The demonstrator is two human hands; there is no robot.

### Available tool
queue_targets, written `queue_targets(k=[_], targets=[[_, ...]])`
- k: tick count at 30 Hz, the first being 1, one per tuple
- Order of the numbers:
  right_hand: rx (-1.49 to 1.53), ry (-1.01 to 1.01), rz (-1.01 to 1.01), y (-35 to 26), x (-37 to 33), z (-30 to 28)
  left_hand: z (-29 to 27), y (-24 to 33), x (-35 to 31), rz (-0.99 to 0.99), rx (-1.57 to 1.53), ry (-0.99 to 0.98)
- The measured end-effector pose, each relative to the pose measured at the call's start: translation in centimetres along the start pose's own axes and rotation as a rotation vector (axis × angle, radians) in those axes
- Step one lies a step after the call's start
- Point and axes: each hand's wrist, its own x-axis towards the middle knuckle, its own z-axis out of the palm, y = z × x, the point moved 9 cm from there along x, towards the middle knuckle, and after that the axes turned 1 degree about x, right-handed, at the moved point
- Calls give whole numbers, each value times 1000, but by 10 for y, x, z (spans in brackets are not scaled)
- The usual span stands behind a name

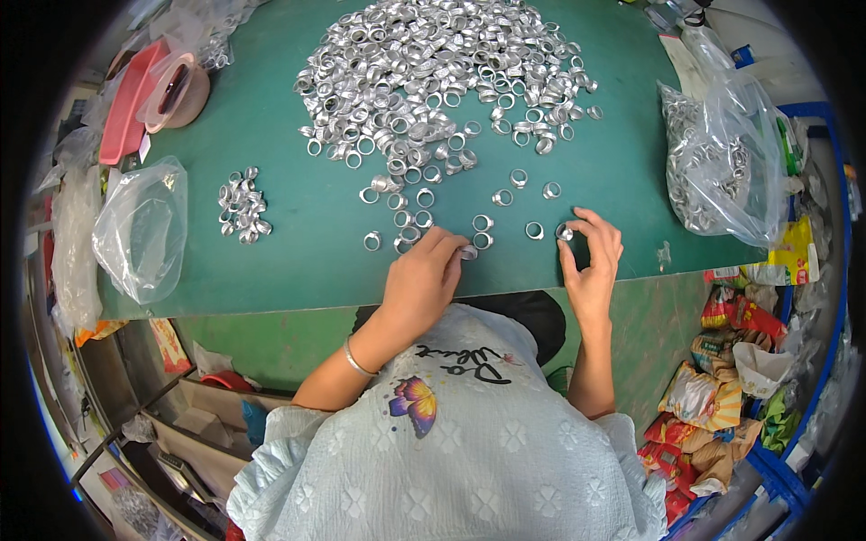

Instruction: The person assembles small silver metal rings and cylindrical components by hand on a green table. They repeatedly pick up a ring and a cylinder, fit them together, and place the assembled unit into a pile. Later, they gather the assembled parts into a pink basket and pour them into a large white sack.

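Observation:
Many silver metal rings lie heaped at the far middle of the green table, with loose ones scattered toward me. Near the front edge my left hand is closed, fingertips together on a ring; part of that ring is hidden by the fingers. To the right, my right hand pinches another ring between thumb and a fingertip, its other fingers curled loosely. A single loose ring lies just left of the right hand. A pair of stacked rings sits just beyond my left fingertips.
A small separate pile of rings lies at the left, beside an empty-looking clear plastic bag. Behind it are a pink tray and a pink bowl. At the right stands a clear bag of rings. The table's front edge runs close to me.

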Motion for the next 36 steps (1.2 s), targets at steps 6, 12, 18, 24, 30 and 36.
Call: queue_targets(k=[6, 12, 18, 24, 30, 36], targets=[[-27, -55, 77, 15, -7, -3, -3, -7, -3, -27, -71, 46], [-76, -93, 96, 12, -6, -3, -2, -5, -3, 17, 30, 60], [137, -73, 76, 0, -4, 4, 1, 9, -5, 70, 155, -33], [173, -166, -16, -22, 3, 26, 6, 1, -2, 27, -7, -10], [159, -161, -30, -19, 3, 36, 15, 15, 20, 154, -64, 48], [912, -121, 417, 9, -10, 43, 25, 24, 22, 236, 97, -37]])
